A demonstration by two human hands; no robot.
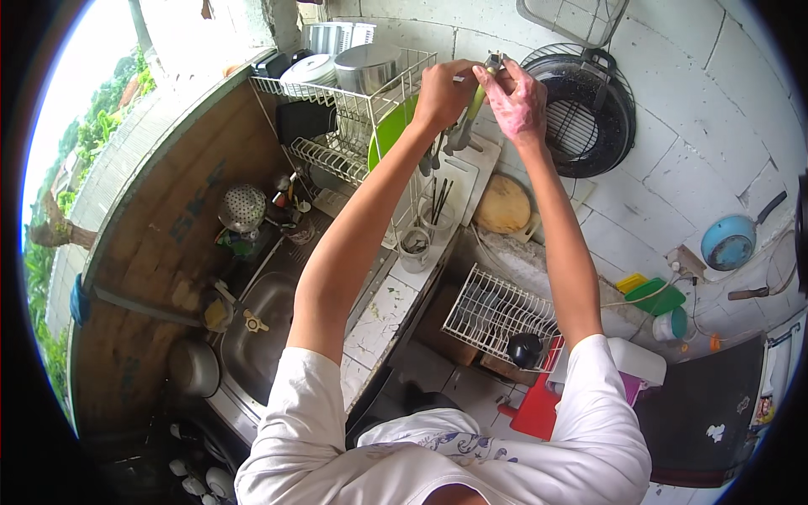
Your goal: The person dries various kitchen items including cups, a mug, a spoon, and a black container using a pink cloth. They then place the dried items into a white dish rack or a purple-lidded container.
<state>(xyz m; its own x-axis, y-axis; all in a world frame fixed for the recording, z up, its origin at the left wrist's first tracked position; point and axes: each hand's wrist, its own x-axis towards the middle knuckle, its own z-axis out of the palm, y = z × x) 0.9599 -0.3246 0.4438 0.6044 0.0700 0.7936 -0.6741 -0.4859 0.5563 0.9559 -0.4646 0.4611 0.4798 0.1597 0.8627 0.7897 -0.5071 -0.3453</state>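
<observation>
Both my arms reach up to the front corner of a white wire dish rack [394, 95]. My left hand [447, 91] is raised with bent fingers beside a utensil with a green handle [478, 101]; whether it grips anything is unclear. My right hand [516, 98] holds the upper end of that utensil between its fingers. Dark utensil ends [457, 139] hang just below. On the rack's top stand a metal pot [368, 66] and white plates [309, 71]. A bright green plate or tray [392, 129] leans inside the rack, partly behind my left forearm.
A steel sink [252, 341] lies left, beside a tiled counter edge [379, 315]. Cups with chopsticks and utensils [415, 249] stand below the rack. A black round grill pan [584, 113] hangs on the wall. A wooden board [503, 203] and lower wire rack [499, 315] are at right.
</observation>
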